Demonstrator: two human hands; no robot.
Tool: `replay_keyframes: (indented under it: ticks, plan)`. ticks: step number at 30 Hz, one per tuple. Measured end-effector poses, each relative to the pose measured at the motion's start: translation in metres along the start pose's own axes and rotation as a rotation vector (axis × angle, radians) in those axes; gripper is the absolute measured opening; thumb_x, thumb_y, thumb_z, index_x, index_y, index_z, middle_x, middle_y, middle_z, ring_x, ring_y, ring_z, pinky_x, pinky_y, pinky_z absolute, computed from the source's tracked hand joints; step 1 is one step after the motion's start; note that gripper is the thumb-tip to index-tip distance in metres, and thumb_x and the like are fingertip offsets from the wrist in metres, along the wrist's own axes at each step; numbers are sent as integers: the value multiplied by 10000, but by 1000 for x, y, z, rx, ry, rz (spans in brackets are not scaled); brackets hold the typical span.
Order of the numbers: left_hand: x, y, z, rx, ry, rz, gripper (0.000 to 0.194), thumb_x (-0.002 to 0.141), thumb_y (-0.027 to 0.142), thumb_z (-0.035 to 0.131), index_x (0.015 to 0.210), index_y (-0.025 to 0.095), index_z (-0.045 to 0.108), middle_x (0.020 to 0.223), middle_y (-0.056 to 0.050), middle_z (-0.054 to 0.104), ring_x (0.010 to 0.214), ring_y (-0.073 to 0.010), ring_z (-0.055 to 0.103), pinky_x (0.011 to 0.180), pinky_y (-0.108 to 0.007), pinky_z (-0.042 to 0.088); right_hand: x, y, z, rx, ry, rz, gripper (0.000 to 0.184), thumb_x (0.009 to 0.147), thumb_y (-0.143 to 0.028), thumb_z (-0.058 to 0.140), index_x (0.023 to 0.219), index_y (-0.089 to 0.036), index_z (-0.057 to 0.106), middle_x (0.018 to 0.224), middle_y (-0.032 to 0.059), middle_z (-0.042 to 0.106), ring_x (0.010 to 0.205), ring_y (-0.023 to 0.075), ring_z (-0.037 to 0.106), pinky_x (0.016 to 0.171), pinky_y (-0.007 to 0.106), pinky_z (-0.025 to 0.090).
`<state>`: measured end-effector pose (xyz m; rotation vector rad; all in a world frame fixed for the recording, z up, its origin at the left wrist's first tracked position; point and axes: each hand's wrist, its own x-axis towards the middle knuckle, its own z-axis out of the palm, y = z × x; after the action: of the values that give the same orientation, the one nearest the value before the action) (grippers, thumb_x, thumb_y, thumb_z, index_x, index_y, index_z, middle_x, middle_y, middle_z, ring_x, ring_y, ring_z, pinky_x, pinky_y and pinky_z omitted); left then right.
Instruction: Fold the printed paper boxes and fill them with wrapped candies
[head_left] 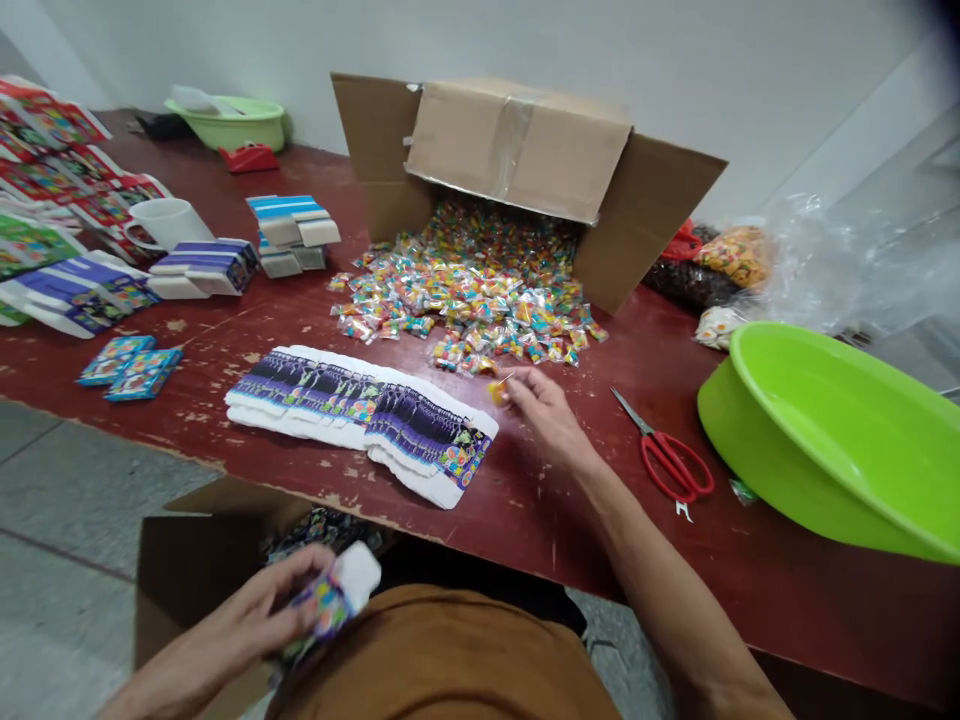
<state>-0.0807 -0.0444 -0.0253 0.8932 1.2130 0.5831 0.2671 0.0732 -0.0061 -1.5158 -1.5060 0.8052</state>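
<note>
My left hand is closed round a small purple printed candy box below the table's front edge; the box's white end flap stands up. Over the table, my right hand pinches a small wrapped candy with yellow in it. Left of that hand lies an overlapping row of flat purple candy boxes. Just behind it, a heap of clear-wrapped, brightly coloured candies spills from a cardboard box lying on its side.
Red-handled scissors and a green basin stand at the right. At left are blue boxes, a white mug and stacked cartons. An open cardboard box with dark packets sits below the table edge.
</note>
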Motion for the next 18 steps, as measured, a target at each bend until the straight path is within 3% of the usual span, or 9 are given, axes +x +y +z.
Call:
replay_keyframes:
  ticks: [2, 5, 10, 12, 15, 18]
  plan:
    - [5, 17, 20, 12, -31, 8, 255, 788, 400, 769, 974, 249, 681, 906, -36, 743, 734, -191, 672, 657, -247, 503, -29, -23, 18, 351, -218, 20, 251, 919, -385, 579, 1066, -197, 655, 938, 35, 712, 769, 138, 644, 694, 260, 506]
    - [14, 35, 49, -10, -89, 92, 299, 860, 404, 696, 1091, 245, 592, 967, -53, 734, 760, -196, 697, 725, -285, 519, -60, -45, 47, 584, -268, 73, 244, 828, -346, 710, 1018, -206, 646, 852, 2, 676, 731, 121, 613, 682, 250, 493]
    - [19, 43, 79, 64, -43, 243, 297, 884, 364, 653, 1138, 238, 564, 836, 14, 651, 664, -136, 595, 656, -246, 482, -71, -53, 65, 482, -240, 52, 196, 797, -321, 746, 933, -207, 663, 781, -3, 663, 678, 132, 587, 651, 272, 478]
    - [19, 44, 87, 72, 14, 278, 290, 870, 334, 659, 1129, 233, 575, 786, 30, 629, 647, -131, 574, 645, -241, 471, -73, -53, 62, 391, -273, -20, 129, 831, -338, 724, 853, -214, 695, 794, 9, 665, 745, 153, 601, 730, 307, 491]
    - [18, 47, 95, -53, 53, 279, 328, 837, 343, 688, 1121, 222, 578, 741, 33, 637, 606, -131, 573, 628, -247, 474, -76, -51, 57, 355, -254, -118, 215, 910, -413, 645, 826, -239, 740, 895, 35, 634, 928, 184, 586, 886, 354, 471]
    - [18, 50, 98, -280, 56, 189, 409, 847, 514, 649, 1097, 193, 613, 738, -14, 689, 584, -165, 605, 588, -277, 487, -77, -47, 57, 607, -263, 103, 264, 872, -486, 684, 993, -254, 719, 932, 23, 618, 877, 168, 589, 828, 336, 507]
